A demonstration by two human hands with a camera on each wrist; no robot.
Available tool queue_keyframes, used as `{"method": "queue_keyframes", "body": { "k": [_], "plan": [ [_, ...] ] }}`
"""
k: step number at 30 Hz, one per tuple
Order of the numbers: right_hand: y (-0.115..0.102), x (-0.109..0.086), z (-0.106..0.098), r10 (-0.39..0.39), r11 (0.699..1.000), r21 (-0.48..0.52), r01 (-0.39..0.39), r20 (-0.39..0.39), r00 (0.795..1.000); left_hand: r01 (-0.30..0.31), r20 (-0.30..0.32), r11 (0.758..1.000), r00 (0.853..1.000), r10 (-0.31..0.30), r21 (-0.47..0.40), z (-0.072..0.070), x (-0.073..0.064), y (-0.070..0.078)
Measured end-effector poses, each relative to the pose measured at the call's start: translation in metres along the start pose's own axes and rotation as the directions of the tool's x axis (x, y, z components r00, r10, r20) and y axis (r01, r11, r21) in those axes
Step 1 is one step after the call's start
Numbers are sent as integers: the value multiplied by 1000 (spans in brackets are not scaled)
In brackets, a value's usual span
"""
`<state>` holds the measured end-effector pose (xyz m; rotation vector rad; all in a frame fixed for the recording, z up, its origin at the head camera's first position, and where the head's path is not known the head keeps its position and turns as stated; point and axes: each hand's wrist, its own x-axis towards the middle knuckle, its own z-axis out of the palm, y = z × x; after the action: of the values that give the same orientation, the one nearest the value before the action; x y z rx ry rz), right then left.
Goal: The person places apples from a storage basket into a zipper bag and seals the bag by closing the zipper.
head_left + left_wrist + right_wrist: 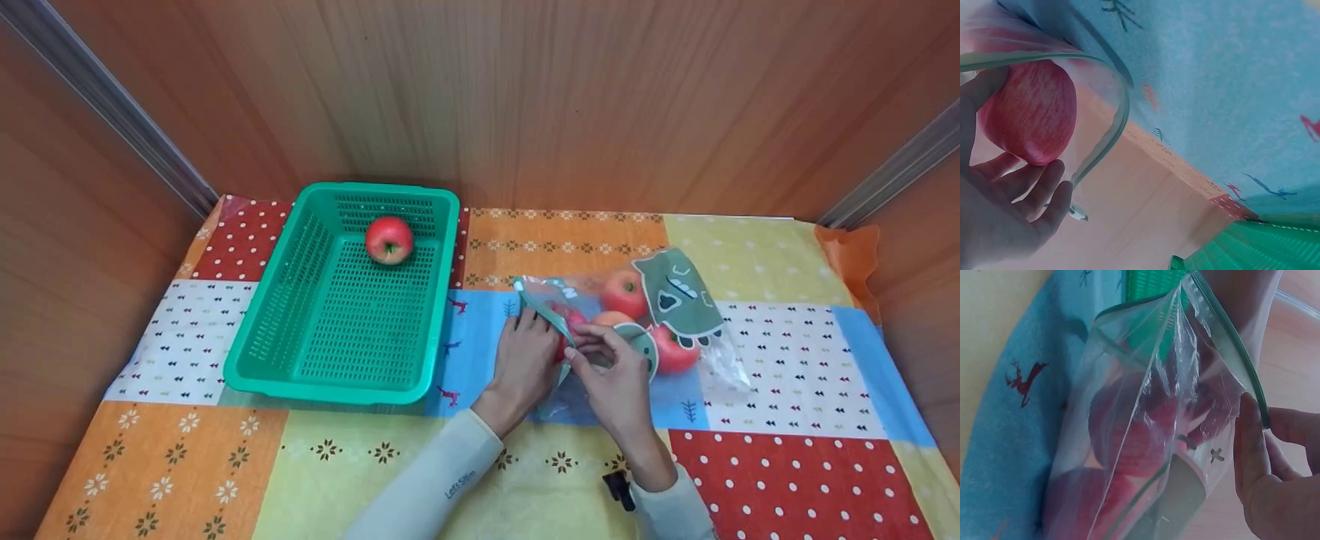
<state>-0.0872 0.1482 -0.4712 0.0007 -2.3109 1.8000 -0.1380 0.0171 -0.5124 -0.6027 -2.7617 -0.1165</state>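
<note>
A clear zip bag (pixel 681 296) printed with a green bear lies on the cloth, several red apples inside it. My left hand (pixel 527 358) reaches into the bag's mouth and grips a red apple (pixel 1033 115), thumb on one side and fingers curled on the other. In the right wrist view, the thumb and fingers of my right hand (pixel 1275 464) pinch the green-edged rim (pixel 1241 354) of the bag, so the mouth gapes. More apples (pixel 624 294) show through the plastic beyond my hands.
Left of the bag stands a green plastic basket (pixel 255 322) with one red apple (pixel 390 241) near its far end. A patchwork cloth (pixel 795 367) covers the table. Wood panels (pixel 525 97) rise behind and on both sides.
</note>
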Motion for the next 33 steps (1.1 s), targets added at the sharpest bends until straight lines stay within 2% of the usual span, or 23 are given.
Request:
{"method": "queue_keyframes", "body": {
  "k": [8, 15, 18, 25, 33],
  "plan": [
    [0, -1, -3, 27, 1000, -1, -27, 1, 1000, 28, 7, 1000, 1000, -28, -14, 6, 1, -2],
    [3, -3, -7, 60, 998, -17, -60, -1, 998, 26, 89, 999, 996, -24, -22, 7, -6, -4],
    [5, -4, -9, 60, 998, -19, -60, 0, 998, 27, 105, 999, 994, -24, -29, 7, -9, -5],
    [10, -6, -9, 39, 999, -9, -39, -9, 999, 48, 86, 995, 996, -40, -87, 0, -17, -10],
    [9, -9, -12, 40, 999, 2, -40, -12, 999, 88, 99, 988, 992, -76, -123, -17, -28, -19]
  ]
}}
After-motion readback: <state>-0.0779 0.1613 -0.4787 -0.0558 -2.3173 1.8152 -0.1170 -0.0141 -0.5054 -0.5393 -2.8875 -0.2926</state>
